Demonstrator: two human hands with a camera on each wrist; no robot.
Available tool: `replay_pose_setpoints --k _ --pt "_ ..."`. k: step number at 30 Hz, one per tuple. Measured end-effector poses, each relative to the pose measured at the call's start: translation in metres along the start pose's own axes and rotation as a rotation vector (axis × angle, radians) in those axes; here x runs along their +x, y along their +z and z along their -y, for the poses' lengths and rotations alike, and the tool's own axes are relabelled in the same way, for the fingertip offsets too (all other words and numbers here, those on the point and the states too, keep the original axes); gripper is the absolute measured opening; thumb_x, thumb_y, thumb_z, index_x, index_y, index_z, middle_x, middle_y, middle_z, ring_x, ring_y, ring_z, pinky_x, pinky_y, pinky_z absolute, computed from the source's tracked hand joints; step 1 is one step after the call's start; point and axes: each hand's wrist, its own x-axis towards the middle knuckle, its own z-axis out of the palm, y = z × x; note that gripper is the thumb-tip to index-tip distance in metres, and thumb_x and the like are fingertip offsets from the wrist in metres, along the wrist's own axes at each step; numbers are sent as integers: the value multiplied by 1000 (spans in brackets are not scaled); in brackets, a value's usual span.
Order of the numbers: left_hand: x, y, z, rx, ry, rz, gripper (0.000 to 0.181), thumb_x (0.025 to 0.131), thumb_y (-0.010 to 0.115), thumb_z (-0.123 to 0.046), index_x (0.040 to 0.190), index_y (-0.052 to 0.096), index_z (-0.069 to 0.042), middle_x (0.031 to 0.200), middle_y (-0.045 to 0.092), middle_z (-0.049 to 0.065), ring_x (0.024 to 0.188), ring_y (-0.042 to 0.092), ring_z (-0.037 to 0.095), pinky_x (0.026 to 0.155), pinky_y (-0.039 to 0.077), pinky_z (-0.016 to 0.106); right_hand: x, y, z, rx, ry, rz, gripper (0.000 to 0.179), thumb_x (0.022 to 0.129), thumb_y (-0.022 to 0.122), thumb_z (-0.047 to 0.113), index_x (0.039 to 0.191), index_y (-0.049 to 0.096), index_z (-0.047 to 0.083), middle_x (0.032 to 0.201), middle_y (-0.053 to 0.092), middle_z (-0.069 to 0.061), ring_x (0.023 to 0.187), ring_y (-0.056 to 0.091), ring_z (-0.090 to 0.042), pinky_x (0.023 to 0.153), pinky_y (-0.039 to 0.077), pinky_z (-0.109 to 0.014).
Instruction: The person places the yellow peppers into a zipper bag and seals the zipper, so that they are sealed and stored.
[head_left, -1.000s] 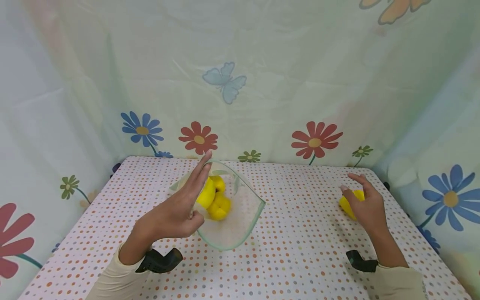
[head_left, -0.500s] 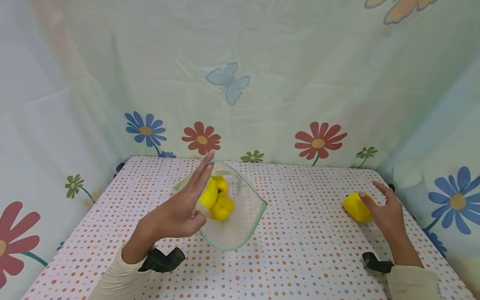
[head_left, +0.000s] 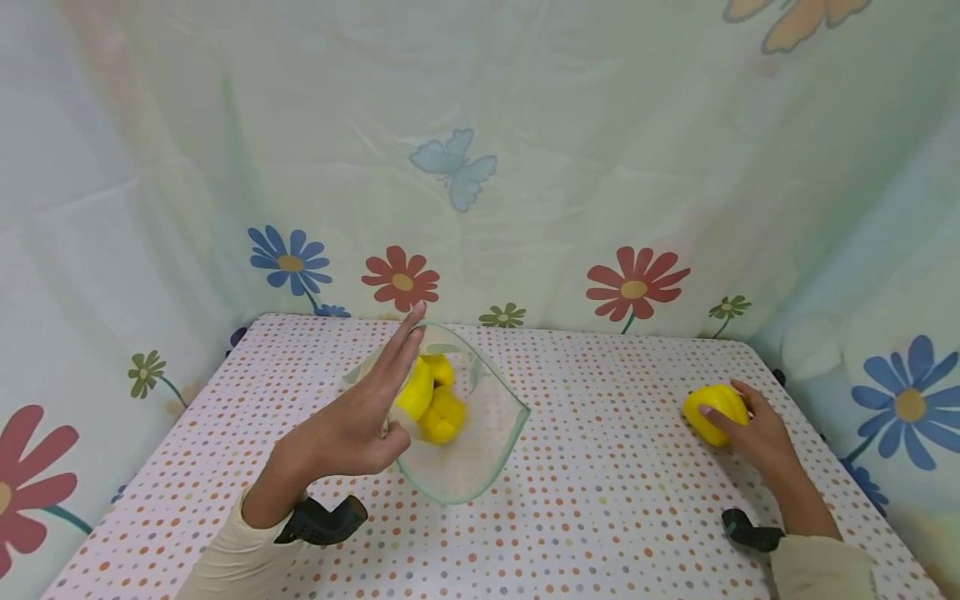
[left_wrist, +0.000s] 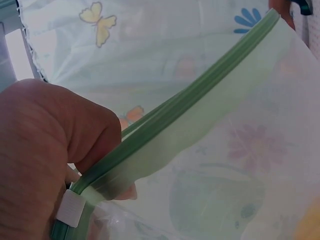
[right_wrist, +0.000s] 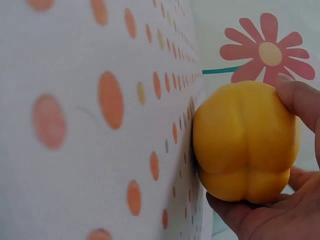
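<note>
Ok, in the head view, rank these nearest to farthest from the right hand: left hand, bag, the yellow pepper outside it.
1. Yellow pepper: right side, gripped by the right hand.
2. Bag: well left of that pepper.
3. Left hand: at the bag's left side, gripping its rim.

Dotted tablecloth (head_left: pixel 585 508), pale backdrop (head_left: pixel 600 125) behind, light-blue printed butterfly (head_left: pixel 455 169), red flowers (head_left: pixel 633 289), blue flowers (head_left: pixel 289 263), small green flowers (head_left: pixel 502 316)

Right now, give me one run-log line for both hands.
left hand: pinches bag | right hand: grips yellow pepper outside bag | bag: mouth open, yellow peppers inside
</note>
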Motion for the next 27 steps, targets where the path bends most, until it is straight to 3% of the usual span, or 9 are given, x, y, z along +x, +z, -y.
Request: replay_pose_setpoints --k 7,14,19,21,24,27 --pt "-1 -1 0 12 -18 -3 101 68 50 10 152 -5 5 160 -12 17 146 2 33 88 49 34 -2 2 0 6 30 -33 100 90 54 57 151 6 -6 144 19 -42 122 32 -55 97 36 -66" --pt "-1 -1 0 20 -18 1 101 68 51 10 153 -5 4 160 -12 16 146 3 34 98 44 33 -8 1 6 -19 35 -28 100 90 53 60 152 10 -5 146 20 -42 126 31 -56 97 35 -66" --pt "-1 -1 0 6 2 -5 101 68 50 10 152 -5 5 160 -12 18 146 2 34 75 50 27 -14 5 22 -38 -33 -56 98 90 52 61 153 14 -4 145 27 -39 123 37 -53 93 43 -60" --pt "-1 -1 0 4 2 -7 101 68 51 10 152 -5 5 160 -12 18 146 2 34 73 50 26 -19 6 31 -44 -77 -64 95 91 52 59 152 16 -4 143 30 -39 119 41 -51 91 45 -59" --pt "-1 -1 0 7 -14 -7 102 68 52 10 153 -4 5 160 -12 17 147 2 32 89 50 29 -25 6 45 -47 -151 -69 90 93 54 53 152 18 -4 141 34 -38 112 44 -49 89 47 -57" --pt "-1 -1 -1 11 -32 -7 103 67 53 10 153 -3 4 161 -12 15 147 3 31 102 41 32 -32 7 59 -60 -217 -84 84 94 56 49 151 23 -2 138 39 -35 106 48 -46 86 51 -51"
